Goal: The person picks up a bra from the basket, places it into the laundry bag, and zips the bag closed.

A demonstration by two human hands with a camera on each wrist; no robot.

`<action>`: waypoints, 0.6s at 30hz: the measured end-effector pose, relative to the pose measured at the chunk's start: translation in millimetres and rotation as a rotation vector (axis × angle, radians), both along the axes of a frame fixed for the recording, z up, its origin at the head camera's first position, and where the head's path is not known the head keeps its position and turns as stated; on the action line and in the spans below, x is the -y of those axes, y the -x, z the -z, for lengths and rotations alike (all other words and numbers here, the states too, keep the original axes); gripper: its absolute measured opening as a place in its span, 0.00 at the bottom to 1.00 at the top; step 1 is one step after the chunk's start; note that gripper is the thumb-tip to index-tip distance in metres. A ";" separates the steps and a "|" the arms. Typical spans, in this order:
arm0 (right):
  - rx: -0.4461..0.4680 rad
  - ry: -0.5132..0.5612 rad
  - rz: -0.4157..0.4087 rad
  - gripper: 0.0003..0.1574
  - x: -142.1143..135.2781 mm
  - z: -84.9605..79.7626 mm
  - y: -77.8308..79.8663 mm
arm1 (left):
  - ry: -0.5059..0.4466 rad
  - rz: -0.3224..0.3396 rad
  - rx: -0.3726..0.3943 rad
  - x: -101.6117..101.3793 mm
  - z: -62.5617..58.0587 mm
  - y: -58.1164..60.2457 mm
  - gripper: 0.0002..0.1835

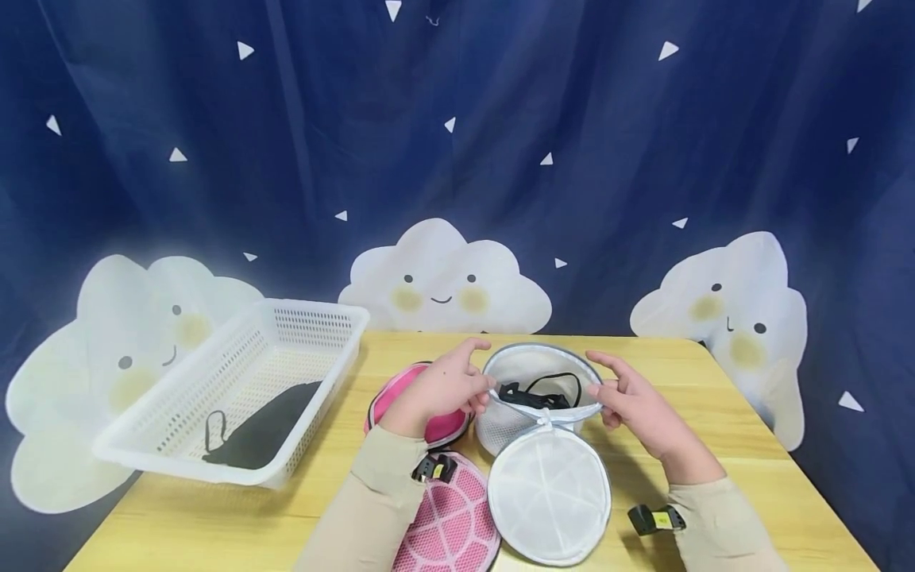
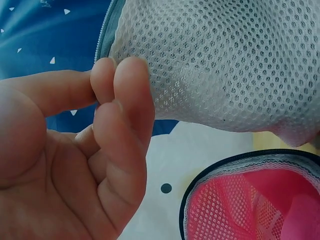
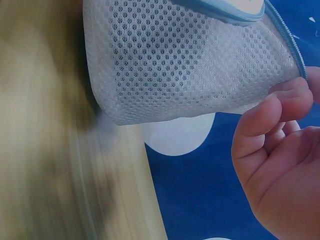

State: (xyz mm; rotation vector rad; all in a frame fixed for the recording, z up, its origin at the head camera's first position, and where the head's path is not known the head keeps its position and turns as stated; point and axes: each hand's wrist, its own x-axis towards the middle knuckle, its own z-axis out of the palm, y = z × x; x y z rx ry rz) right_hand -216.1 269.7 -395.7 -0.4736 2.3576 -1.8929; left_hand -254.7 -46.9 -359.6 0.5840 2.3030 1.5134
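Note:
A round white mesh laundry bag (image 1: 500, 427) stands on the table with its grey zip rim up. Its flat round lid (image 1: 549, 494) hangs toward me. Inside lies a black item with thin straps (image 1: 532, 396), its kind unclear. My left hand (image 1: 445, 389) pinches the rim on the left side, as the left wrist view shows near the zip edge (image 2: 104, 45). On the opposite side, the right hand (image 1: 636, 409) pinches the rim between thumb and fingers, seen by the zip (image 3: 295, 52) in the right wrist view.
To the left stands a white plastic basket (image 1: 322, 314) holding a black cloth item (image 1: 268, 429) with a thin strap loop. A pink mesh laundry bag (image 1: 446, 427) with its round lid (image 1: 446, 516) lies partly under my left arm. Behind the wooden table (image 1: 715, 413) hangs a blue curtain (image 1: 500, 79).

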 end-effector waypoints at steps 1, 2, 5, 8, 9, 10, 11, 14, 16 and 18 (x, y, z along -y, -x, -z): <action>-0.003 0.001 0.000 0.39 -0.2 -0.6 -0.1 | -0.003 -0.004 0.002 0.4 0.2 0.3 0.34; -0.007 0.000 0.002 0.39 -0.5 -1.1 -0.4 | -0.005 -0.008 0.001 0.8 0.6 0.6 0.33; -0.021 0.005 0.006 0.38 -1.1 -2.6 -1.8 | -0.001 -0.023 -0.009 1.5 1.6 0.7 0.31; -0.041 0.013 0.018 0.37 -2.1 -3.7 -2.9 | -0.005 -0.030 -0.029 1.8 2.4 1.6 0.29; -0.049 0.016 0.022 0.37 -2.6 -3.9 -3.0 | -0.009 -0.031 -0.033 1.9 2.5 2.0 0.29; -0.058 0.018 0.025 0.36 -3.0 -4.0 -2.9 | -0.012 -0.033 -0.038 1.9 2.7 2.4 0.28; -0.069 0.019 0.029 0.36 -3.5 -4.0 -2.7 | -0.015 -0.034 -0.044 1.8 2.8 2.8 0.28; -0.099 0.014 0.032 0.35 -4.9 -3.8 -1.8 | -0.019 -0.034 -0.057 1.6 3.1 3.7 0.28; -0.117 0.009 0.034 0.34 -5.4 -3.5 -1.2 | -0.011 -0.032 -0.077 1.1 3.0 4.0 0.27; -0.126 0.003 0.038 0.34 -6.0 -3.0 -0.8 | 0.002 -0.023 -0.108 0.3 2.8 4.2 0.26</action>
